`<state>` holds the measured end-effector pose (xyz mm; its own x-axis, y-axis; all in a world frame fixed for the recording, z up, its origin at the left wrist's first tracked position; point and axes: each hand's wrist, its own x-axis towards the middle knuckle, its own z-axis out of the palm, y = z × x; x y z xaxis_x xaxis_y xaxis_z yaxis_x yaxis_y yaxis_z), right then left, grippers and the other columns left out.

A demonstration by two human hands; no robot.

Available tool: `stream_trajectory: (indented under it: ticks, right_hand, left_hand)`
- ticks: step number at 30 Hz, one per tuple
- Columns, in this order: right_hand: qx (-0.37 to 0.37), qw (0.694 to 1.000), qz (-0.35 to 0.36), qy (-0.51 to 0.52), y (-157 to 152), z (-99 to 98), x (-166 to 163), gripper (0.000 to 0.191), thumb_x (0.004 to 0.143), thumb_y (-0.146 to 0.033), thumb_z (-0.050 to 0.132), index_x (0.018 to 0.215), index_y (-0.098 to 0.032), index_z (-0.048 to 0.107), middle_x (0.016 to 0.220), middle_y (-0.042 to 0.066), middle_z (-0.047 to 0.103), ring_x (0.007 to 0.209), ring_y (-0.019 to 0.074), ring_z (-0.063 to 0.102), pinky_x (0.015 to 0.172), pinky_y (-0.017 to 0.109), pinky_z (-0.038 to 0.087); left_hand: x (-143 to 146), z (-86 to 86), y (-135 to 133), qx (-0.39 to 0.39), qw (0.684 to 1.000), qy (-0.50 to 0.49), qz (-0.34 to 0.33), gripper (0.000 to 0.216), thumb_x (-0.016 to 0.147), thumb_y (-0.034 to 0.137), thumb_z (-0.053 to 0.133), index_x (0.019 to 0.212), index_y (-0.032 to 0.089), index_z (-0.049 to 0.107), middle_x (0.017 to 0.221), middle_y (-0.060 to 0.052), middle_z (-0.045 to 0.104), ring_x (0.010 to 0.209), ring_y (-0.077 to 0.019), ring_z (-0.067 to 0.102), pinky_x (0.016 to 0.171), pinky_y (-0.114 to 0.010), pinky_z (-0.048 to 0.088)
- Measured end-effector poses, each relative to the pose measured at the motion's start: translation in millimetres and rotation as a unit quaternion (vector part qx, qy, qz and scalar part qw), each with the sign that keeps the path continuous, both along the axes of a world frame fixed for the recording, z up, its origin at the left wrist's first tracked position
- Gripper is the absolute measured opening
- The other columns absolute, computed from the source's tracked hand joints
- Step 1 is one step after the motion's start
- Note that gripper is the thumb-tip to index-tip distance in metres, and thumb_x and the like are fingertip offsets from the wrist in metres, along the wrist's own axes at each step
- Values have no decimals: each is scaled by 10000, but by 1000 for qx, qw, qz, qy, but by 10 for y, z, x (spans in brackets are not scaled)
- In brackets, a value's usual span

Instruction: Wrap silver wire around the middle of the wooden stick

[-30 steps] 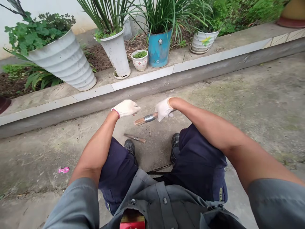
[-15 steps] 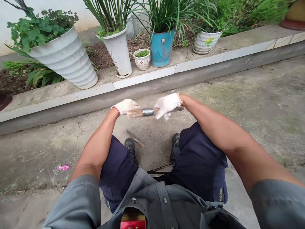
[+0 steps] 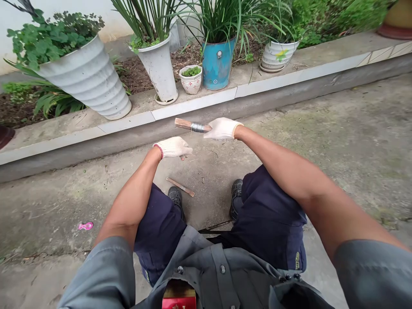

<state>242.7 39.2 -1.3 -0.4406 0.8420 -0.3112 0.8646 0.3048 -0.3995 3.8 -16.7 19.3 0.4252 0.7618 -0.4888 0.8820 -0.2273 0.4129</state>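
Note:
My right hand (image 3: 222, 128), in a white knit glove, is closed around one end of a wooden stick (image 3: 183, 123). Silvery wire (image 3: 197, 127) is wound in a tight coil about the stick's middle, and a thin strand seems to hang from it. The stick points left, above my other hand and apart from it. My left hand (image 3: 174, 147), gloved too, has its fingers drawn together; whatever they pinch is too small to make out. On the concrete below lies a second wooden stick (image 3: 180, 187), with a lighter band around it, by my left shoe (image 3: 175, 196).
A low tiled ledge (image 3: 193, 106) runs across ahead, bearing a ribbed white planter (image 3: 93, 81), a tall white pot (image 3: 160, 71), a small flowered pot (image 3: 191, 85), a blue bucket (image 3: 216, 64) and a round white pot (image 3: 278, 56). A pink object (image 3: 85, 225) lies on the ground at left.
My right hand has lifted the wire-wound stick up and away, toward the ledge. My left hand has dropped slightly and is now apart from the stick's end.

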Motion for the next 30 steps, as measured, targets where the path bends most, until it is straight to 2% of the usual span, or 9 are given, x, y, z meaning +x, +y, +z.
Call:
stream_trajectory:
  ticks: [3,6,11,13,16,18,21,26,30]
  right_hand:
    - [-72,989,6,125,-173,196,61,373,826,-530,737,949,-187,655,721,50,678,626,149,610,559,237,424]
    - [-180,969,62,155,-346,312,108,386,788,-511,789,912,-178,638,689,32,665,624,139,612,558,223,424]
    - [-333,925,174,58,-441,112,87,423,711,-500,829,880,-155,653,614,-1,609,557,138,585,554,248,451]
    - [-306,936,166,-51,-374,-48,29,448,667,-515,843,885,-154,692,626,14,620,557,167,596,549,283,470]
    - [-174,958,117,-196,-164,-223,-49,417,671,-488,825,870,-133,735,676,87,659,624,234,639,581,341,484]
    - [-76,972,69,-211,-3,-249,-57,387,700,-456,797,894,-125,748,715,131,678,695,266,662,623,352,484]
    - [10,994,2,-113,134,-148,0,415,772,-503,737,978,-142,740,758,142,691,735,262,668,644,328,473]
    - [-62,991,2,121,-67,194,124,460,860,-600,678,1017,-168,664,700,62,662,586,151,592,570,257,451]
    - [-231,962,80,120,-317,219,158,484,773,-599,786,959,-171,657,694,32,652,588,129,582,580,246,475]
  left_hand:
    - [-90,-10,36,1,1000,-6,11,343,858,485,572,743,213,746,761,-48,754,608,-175,520,587,-304,377]
    - [-164,-45,99,17,1000,-22,15,251,808,446,621,763,221,723,768,-35,731,629,-185,527,586,-305,382]
    - [-156,-29,128,108,993,11,36,361,880,469,537,728,195,716,690,-23,672,635,-166,497,618,-300,358]
    - [-108,6,87,123,991,13,45,397,914,482,512,742,194,725,697,-26,689,630,-159,495,628,-301,355]
    - [-20,39,6,97,994,22,39,389,907,482,540,712,197,719,692,-41,715,630,-167,505,621,-305,354]
    - [27,37,-34,70,997,12,27,391,902,497,547,720,204,732,699,-45,733,645,-176,530,617,-302,362]
    - [46,11,-48,26,1000,-16,1,416,897,544,548,754,213,756,749,-43,765,680,-185,567,625,-292,383]
    - [-74,-50,36,-5,1000,4,2,384,882,523,568,777,210,765,794,-56,774,665,-183,540,612,-302,371]
    - [-181,-54,108,56,998,11,23,309,861,460,613,726,204,722,703,-34,689,633,-166,473,593,-303,339]
